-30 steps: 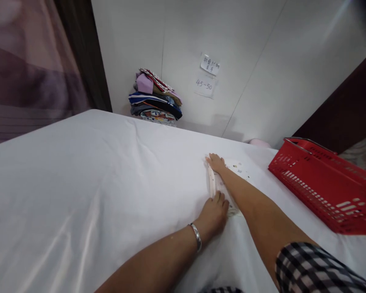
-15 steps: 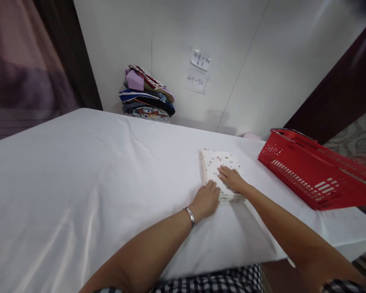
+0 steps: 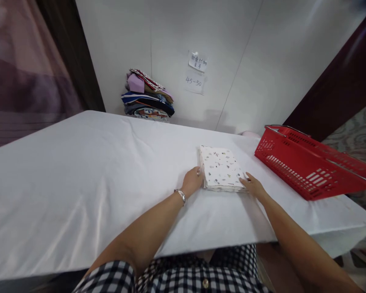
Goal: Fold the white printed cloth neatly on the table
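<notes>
A folded white cloth (image 3: pixel 222 167) with a small scattered print lies in several layers on the white-covered table, right of the middle. At its left edge is my left hand (image 3: pixel 192 181), fingers curled against the layers and a silver bracelet on the wrist. My right hand (image 3: pixel 253 186) grips the near right corner, with a digit over the top and the others along the side. Parts of the fingers of both hands are hidden at the edges of the cloth.
To the right stands a red plastic basket (image 3: pixel 311 162) with metal handles. Against the wall at the back rests a pile of folded fabrics (image 3: pixel 148 97). Two paper signs (image 3: pixel 195 81) are stuck on the wall. The white tablecloth (image 3: pixel 79 171) has creases on the left.
My right hand has slid off the top of the folded cloth to its right corner. My left hand has shifted from the near left corner up to the left edge.
</notes>
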Demonstrator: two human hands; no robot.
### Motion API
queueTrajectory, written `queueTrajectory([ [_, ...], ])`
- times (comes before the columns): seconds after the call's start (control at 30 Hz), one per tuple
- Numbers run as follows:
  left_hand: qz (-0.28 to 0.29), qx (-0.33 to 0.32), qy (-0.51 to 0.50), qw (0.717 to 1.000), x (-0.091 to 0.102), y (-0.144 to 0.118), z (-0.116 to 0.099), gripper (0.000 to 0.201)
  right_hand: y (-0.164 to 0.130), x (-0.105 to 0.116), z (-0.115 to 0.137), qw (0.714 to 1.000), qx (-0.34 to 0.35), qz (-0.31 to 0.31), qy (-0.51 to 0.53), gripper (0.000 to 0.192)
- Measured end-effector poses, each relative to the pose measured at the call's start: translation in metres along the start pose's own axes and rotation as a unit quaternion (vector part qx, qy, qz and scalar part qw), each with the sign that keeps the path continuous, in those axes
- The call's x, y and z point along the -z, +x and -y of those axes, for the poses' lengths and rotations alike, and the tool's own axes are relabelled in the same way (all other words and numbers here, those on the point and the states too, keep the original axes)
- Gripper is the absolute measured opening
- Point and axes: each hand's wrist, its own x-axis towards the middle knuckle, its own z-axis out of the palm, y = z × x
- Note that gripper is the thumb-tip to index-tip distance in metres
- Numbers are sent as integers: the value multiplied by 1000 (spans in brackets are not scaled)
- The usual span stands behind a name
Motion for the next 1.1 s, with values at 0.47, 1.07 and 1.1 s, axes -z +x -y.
queueTrajectory([
  [0.47, 126, 173, -209, 954, 1, -4, -11, 68, -24, 16, 16, 977, -67, 96, 176, 77],
  [1.07, 78, 171, -194, 963, 19, -12, -2, 65, -74, 12, 22, 991, 85, 31, -96, 57],
  [1.1, 82, 172, -193, 962, 20, -12, -3, 64, -75, 13, 27, 984, 127, -4, -122, 52],
])
